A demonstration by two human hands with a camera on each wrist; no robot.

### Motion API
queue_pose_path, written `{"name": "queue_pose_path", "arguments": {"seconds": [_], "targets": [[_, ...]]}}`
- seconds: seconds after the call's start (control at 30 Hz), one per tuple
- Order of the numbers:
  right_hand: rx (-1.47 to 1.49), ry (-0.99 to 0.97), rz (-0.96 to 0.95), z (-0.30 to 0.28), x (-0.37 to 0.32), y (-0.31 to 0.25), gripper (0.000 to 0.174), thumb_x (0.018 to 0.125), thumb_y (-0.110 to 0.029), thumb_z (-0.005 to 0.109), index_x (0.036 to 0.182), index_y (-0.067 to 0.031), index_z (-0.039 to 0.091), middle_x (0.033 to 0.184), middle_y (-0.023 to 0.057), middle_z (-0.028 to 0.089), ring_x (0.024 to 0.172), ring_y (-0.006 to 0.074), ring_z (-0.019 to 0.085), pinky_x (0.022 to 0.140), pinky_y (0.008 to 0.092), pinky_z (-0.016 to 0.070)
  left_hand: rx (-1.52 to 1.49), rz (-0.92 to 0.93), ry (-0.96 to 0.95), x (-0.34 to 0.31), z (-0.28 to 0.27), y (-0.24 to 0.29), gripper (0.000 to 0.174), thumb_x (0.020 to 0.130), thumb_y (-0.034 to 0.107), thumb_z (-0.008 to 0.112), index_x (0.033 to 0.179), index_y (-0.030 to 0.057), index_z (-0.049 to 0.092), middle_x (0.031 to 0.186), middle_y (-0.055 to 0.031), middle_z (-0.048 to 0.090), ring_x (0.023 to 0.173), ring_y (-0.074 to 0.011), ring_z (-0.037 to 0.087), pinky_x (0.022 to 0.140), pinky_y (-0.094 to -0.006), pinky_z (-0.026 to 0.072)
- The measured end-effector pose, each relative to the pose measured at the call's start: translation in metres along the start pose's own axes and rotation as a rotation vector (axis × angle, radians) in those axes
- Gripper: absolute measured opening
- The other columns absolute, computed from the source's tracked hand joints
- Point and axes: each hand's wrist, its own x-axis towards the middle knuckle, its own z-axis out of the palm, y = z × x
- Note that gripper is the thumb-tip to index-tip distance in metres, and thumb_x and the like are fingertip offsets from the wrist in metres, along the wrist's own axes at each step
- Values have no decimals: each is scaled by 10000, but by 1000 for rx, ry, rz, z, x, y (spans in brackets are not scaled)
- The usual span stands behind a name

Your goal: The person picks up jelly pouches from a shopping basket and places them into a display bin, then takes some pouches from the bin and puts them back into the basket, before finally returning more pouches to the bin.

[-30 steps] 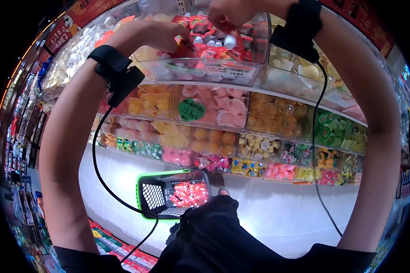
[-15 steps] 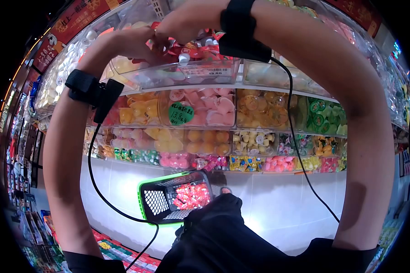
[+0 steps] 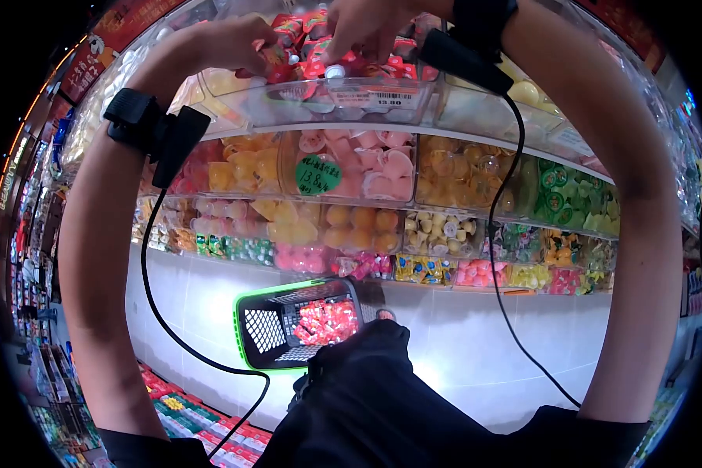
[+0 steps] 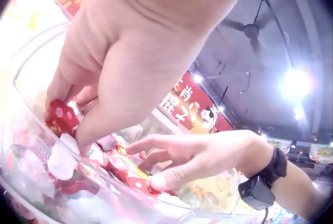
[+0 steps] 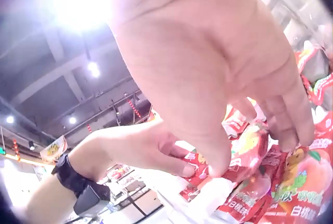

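Red drink pouches (image 3: 316, 54) with white caps fill a clear bin at the top of the head view; a peach is printed on some of them. My left hand (image 3: 230, 45) is over the bin's left side. In the left wrist view its fingers pinch a red pouch (image 4: 64, 117). My right hand (image 3: 366, 30) reaches down into the same bin, thumb and fingers spread. The right wrist view shows its fingertips resting on a pouch (image 5: 252, 148) with other pouches packed around it.
A price label (image 3: 378, 100) is on the bin's front wall. Tiers of jelly cups (image 3: 359, 168) and wrapped sweets lie below. On the floor stands a black basket (image 3: 269, 355) with a green rim, holding red packs. Cables (image 3: 150, 292) hang from both wrists.
Half a second ago my right hand met the left at the bin's left side. It has since moved back right, over the pouches. The left hand stays at the left side.
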Motion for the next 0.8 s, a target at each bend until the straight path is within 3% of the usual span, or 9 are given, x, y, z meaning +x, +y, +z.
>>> {"name": "queue_pose_path", "arguments": {"seconds": [0.13,0.3,0.4,0.47,0.53,0.57,0.67,0.73,0.8], "targets": [[168,206,-73,20,-25,-13,617,841,-309,605,1276,79,404,1277,257,485,1035,320,609,816,392,512,-33,-131,42,-3,2,6,629,636,147,760,1197,-36,545,842,-136,641,671,-180,638,612,-305,493],[238,204,-47,23,-17,-2,447,827,-246,598,1102,97,517,1061,263,616,849,300,672,689,434,519,-374,-230,98,3,-4,6,520,697,-7,659,1201,-57,542,963,-175,638,742,-214,654,664,-306,540],[-81,253,283,24,-25,-24,271,802,-178,589,901,74,586,867,219,667,781,278,678,611,438,505,-553,-288,162,8,2,1,434,705,-65,619,1136,-84,582,993,-182,622,788,-226,648,689,-305,554],[52,494,493,41,-13,-56,231,848,-97,540,915,124,556,771,191,636,691,278,685,507,321,535,-723,-277,169,0,3,4,402,700,-64,615,1101,-44,623,981,-156,627,807,-221,646,686,-302,555],[-64,459,338,37,-15,-33,248,850,-77,501,943,149,544,781,229,642,705,301,688,536,333,560,-821,-272,127,5,10,-4,421,698,-57,614,1113,14,640,972,-137,639,801,-216,650,686,-298,556],[-144,435,238,36,-17,-23,262,853,-69,476,963,161,538,783,249,645,698,309,687,557,342,577,-412,-235,77,8,13,-2,431,692,-46,618,1087,116,677,905,-99,661,776,-182,652,696,-287,557],[-113,388,375,35,-18,-30,313,886,-140,463,971,151,539,772,222,646,675,299,679,589,370,593,-189,-397,123,-1,6,30,400,696,-1,645,1056,166,694,871,-81,673,735,-188,653,692,-305,552],[-194,335,341,36,-23,-30,353,912,-203,444,970,130,549,767,199,645,652,283,667,579,371,592,503,-78,98,0,4,30,317,703,93,660,1011,156,701,852,-67,679,739,-236,648,677,-345,527],[-241,293,355,37,-22,-28,395,930,-264,432,961,107,563,763,179,642,635,268,655,574,367,592,422,-88,144,-6,7,32,284,712,138,653,991,149,698,856,-58,682,754,-262,646,672,-363,514]]}}
